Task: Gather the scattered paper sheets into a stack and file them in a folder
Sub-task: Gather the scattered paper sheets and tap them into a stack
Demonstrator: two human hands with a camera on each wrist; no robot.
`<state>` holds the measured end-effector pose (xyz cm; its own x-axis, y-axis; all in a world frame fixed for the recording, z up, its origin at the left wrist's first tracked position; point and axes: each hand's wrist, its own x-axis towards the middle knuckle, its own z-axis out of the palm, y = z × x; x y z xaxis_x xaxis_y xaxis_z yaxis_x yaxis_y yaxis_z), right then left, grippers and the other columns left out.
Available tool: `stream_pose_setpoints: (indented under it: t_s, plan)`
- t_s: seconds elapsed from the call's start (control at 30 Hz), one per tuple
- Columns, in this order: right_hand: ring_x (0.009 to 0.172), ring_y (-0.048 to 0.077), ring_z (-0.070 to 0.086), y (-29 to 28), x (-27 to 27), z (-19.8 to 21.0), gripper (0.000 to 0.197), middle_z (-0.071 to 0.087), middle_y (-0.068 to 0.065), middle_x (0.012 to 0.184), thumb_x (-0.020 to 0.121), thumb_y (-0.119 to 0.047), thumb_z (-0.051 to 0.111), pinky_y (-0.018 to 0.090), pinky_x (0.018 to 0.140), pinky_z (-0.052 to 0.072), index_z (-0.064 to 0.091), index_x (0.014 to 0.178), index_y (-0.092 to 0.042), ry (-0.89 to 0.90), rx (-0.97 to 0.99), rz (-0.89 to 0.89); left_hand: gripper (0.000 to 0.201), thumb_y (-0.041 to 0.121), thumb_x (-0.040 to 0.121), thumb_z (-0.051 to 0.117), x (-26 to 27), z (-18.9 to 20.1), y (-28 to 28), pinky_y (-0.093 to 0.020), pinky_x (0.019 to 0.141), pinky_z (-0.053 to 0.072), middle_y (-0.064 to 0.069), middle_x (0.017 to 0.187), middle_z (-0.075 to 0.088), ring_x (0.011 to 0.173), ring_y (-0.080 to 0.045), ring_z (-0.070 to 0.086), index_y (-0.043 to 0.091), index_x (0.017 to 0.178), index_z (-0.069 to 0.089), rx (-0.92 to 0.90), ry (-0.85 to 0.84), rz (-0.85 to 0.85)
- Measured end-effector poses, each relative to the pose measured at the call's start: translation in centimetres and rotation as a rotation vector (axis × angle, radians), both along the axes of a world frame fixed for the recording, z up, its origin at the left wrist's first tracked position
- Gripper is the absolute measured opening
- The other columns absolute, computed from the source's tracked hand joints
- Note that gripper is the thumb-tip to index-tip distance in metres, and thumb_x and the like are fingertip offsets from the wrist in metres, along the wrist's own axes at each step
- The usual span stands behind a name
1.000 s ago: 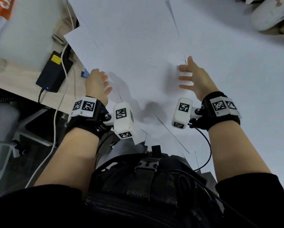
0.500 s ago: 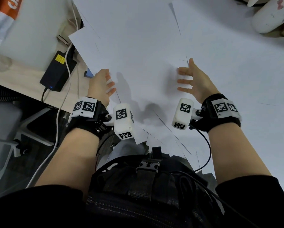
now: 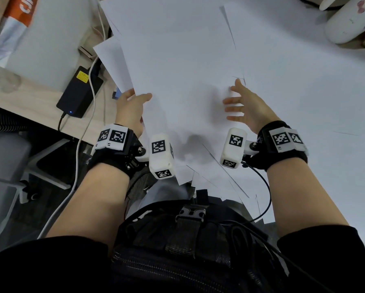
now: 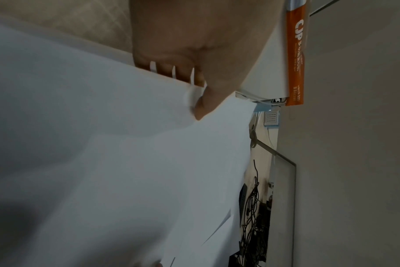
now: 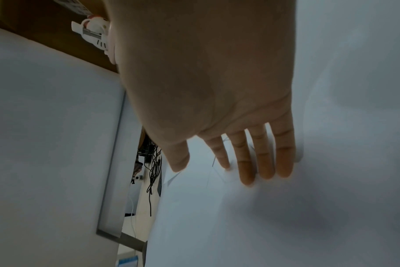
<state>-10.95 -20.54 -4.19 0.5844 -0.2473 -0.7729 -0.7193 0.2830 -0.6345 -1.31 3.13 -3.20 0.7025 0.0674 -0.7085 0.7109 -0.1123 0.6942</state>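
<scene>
Several white paper sheets point(image 3: 198, 60) lie overlapped across the desk in the head view. My left hand point(image 3: 133, 104) pinches the left edge of one sheet point(image 4: 126, 162), thumb on top and fingers point(image 4: 167, 68) under it, and that edge is raised off the desk. My right hand point(image 3: 241, 106) hovers low over the middle of the sheets with straight spread fingers point(image 5: 265, 162) and holds nothing. I cannot tell whether its fingertips touch the paper. No folder shows in any view.
A black power brick point(image 3: 80, 92) with a white cable point(image 3: 82, 140) lies on the wooden desk point(image 3: 29, 96) at the left. A white rounded object point(image 3: 351, 20) stands at the back right. An orange and white pack point(image 3: 18, 11) is at the back left.
My left hand went from lying beside the paper's edge to pinching it, and the sheet's left edge has lifted. My right hand has stayed open over the sheets.
</scene>
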Motion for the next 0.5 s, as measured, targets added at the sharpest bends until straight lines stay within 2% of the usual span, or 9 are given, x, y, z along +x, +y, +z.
stream_pose_setpoints:
  t_s: [0.1,0.13,0.23,0.27,0.37,0.43,0.5]
  plan:
    - [0.089,0.019,0.054,0.6,0.3,0.1,0.042,0.057,0.001,0.098,0.097,-0.052,0.038,0.028,0.070,0.050,0.052,0.121,-0.020,-0.002,-0.025,0.041,0.008,0.008,0.090,0.058,-0.3,0.4,0.1,-0.020,0.061,0.049,0.001,0.089,0.066,0.072,-0.010,0.061,0.013,0.094,0.063,0.029,-0.033,-0.083]
    - [0.088,0.019,0.054,0.7,0.4,0.1,0.043,0.056,0.001,0.098,0.097,-0.052,0.038,0.028,0.070,0.050,0.053,0.121,-0.019,-0.001,-0.027,0.051,0.009,0.008,0.090,0.057,-0.3,0.6,0.2,-0.021,0.065,0.050,0.001,0.088,0.065,0.073,-0.011,0.062,0.015,0.088,0.062,0.035,-0.052,-0.098]
    - [0.086,0.018,0.053,0.9,0.7,0.3,0.042,0.054,-0.001,0.092,0.097,-0.052,0.039,0.027,0.071,0.048,0.059,0.109,-0.018,0.005,-0.030,0.078,0.007,0.009,0.091,0.057,0.1,0.9,0.5,-0.028,0.074,0.052,-0.006,0.100,0.066,0.087,-0.020,0.063,0.014,0.090,0.062,0.022,-0.143,-0.071]
    - [0.086,0.017,0.052,1.0,0.9,0.5,0.040,0.053,-0.002,0.091,0.096,-0.052,0.040,0.027,0.072,0.048,0.061,0.102,-0.018,0.003,-0.037,0.084,0.007,0.009,0.092,0.057,0.3,1.3,0.5,-0.029,0.076,0.051,-0.006,0.099,0.066,0.090,-0.021,0.062,0.015,0.091,0.061,0.015,-0.176,-0.063]
    - [0.094,0.016,0.051,1.2,1.3,1.0,0.033,0.053,-0.004,0.096,0.096,-0.048,0.045,0.030,0.083,0.048,0.064,0.091,-0.021,-0.041,-0.049,0.080,0.011,0.008,0.093,0.055,1.0,2.4,0.3,-0.026,0.075,0.051,0.000,0.090,0.066,0.085,-0.017,0.062,0.018,0.089,0.059,-0.039,-0.266,-0.089]
    - [0.104,0.016,0.052,1.2,1.5,1.3,0.025,0.056,-0.005,0.101,0.094,-0.044,0.052,0.033,0.092,0.048,0.061,0.090,-0.020,-0.084,-0.050,0.052,0.012,0.006,0.093,0.054,1.4,3.3,0.0,-0.024,0.074,0.052,0.000,0.089,0.068,0.081,-0.013,0.064,0.016,0.091,0.061,-0.136,-0.304,-0.108]
    - [0.103,0.017,0.056,1.3,1.6,1.5,0.022,0.059,-0.003,0.103,0.091,-0.039,0.060,0.035,0.096,0.048,0.055,0.092,-0.018,-0.120,-0.041,0.014,0.013,0.004,0.094,0.052,1.7,4.3,-0.4,-0.022,0.071,0.052,0.004,0.085,0.070,0.079,-0.009,0.065,0.014,0.092,0.061,-0.238,-0.338,-0.122]
